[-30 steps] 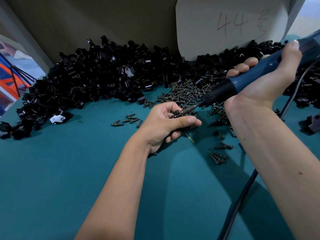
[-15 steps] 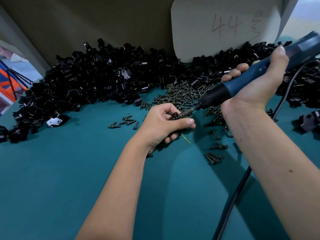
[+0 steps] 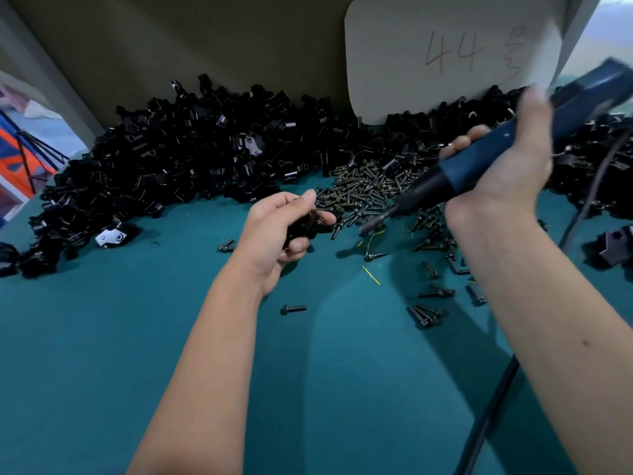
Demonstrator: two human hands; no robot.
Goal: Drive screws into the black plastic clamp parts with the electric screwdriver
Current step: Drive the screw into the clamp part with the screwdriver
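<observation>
My left hand (image 3: 277,234) grips a black clamp (image 3: 303,228) above the bench (image 3: 102,354). My right hand (image 3: 507,169) grips the screwdriver (image 3: 486,159), its tip just right of the clamp, over the screws (image 3: 366,190).

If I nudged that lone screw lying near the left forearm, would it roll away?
The lone screw would probably roll, since its shank looks round, but likely in a curve because its head is wider. It looks small and probably light, and the teal mat may slow it.

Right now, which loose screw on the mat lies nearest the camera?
The lone screw beside the left forearm: it lies by itself on the mat, below every other scattered screw and well clear of the screw pile.
</observation>
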